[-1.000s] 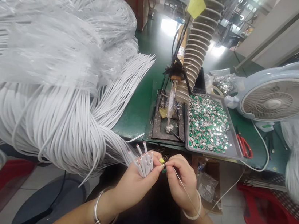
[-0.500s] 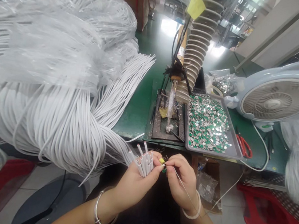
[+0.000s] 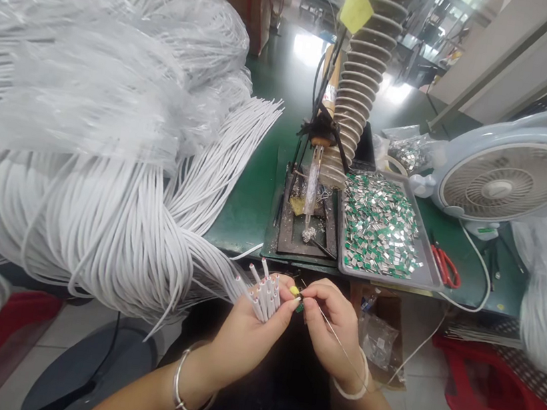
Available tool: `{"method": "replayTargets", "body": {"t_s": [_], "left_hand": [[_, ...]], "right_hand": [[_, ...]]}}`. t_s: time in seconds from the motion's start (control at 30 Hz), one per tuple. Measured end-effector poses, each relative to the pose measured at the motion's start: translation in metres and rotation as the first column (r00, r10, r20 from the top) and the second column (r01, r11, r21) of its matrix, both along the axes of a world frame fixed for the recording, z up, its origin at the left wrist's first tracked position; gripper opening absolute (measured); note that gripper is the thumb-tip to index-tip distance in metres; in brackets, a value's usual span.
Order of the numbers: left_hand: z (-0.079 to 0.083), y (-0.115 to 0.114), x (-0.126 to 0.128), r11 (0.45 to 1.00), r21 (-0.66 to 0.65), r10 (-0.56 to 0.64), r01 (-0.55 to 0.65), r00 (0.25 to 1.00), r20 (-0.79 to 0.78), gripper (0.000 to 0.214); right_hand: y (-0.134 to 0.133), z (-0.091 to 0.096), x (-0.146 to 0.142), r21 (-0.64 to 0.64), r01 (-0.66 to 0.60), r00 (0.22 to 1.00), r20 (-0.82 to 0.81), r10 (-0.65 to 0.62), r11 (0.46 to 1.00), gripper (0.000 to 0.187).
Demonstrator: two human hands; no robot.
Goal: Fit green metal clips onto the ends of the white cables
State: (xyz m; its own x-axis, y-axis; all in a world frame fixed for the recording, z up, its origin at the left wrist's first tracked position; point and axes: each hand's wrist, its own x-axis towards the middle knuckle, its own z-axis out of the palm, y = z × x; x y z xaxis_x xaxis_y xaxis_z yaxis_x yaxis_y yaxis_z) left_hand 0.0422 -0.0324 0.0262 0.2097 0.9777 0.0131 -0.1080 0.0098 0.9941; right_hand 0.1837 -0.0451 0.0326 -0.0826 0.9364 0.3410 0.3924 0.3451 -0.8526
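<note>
My left hand [image 3: 249, 336] is closed around a bundle of white cables [image 3: 265, 298], their cut ends standing up between thumb and fingers. Its thumb and forefinger meet by a small yellow tip [image 3: 295, 291]. Close against them, my right hand [image 3: 330, 330] pinches a thin solder wire [image 3: 336, 338], which trails back over the wrist. A small green piece [image 3: 299, 307] shows between the fingertips; which hand holds it I cannot tell. Beyond the hands, a soldering iron [image 3: 314, 177] hangs tip-down in a stand, its tip at a blob of solder [image 3: 308, 235].
A large heap of white cables [image 3: 114, 224], partly under plastic, covers the left. A tray [image 3: 428, 272] of small green-and-silver boards lies right of the iron. Red-handled pliers [image 3: 447, 267] and a fan [image 3: 505, 185] are farther right. A ribbed hose [image 3: 367, 63] comes down behind the iron.
Almost nothing differs. Both hands keep their grip at the same spot, and the view has shifted very slightly.
</note>
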Motion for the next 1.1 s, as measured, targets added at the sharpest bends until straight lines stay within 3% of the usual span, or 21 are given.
{"method": "replayTargets", "body": {"t_s": [0.23, 0.47, 0.73, 1.1], "left_hand": [[0.002, 0.001, 0.002, 1.000, 0.011, 0.023, -0.023, 1.000, 0.010, 0.006], [0.000, 0.000, 0.002, 1.000, 0.004, 0.000, 0.000, 1.000, 0.016, 0.004], [-0.002, 0.001, 0.002, 0.996, 0.048, -0.075, 0.074, 0.997, 0.004, 0.007], [-0.012, 0.000, 0.000, 0.976, 0.201, -0.051, 0.084, 0.985, -0.163, 0.007]], "right_hand": [[-0.001, 0.003, -0.002, -0.061, 0.000, 1.000, -0.026, -0.002, 0.998, 0.011], [-0.001, 0.001, -0.002, -0.246, -0.024, 0.989, -0.145, -0.012, 0.969, 0.013], [0.001, 0.001, 0.000, -0.511, -0.160, 0.919, -0.389, -0.061, 0.845, 0.021], [0.007, -0.002, 0.002, -0.654, -0.196, 0.887, -0.436, -0.152, 0.730, 0.028]]}}
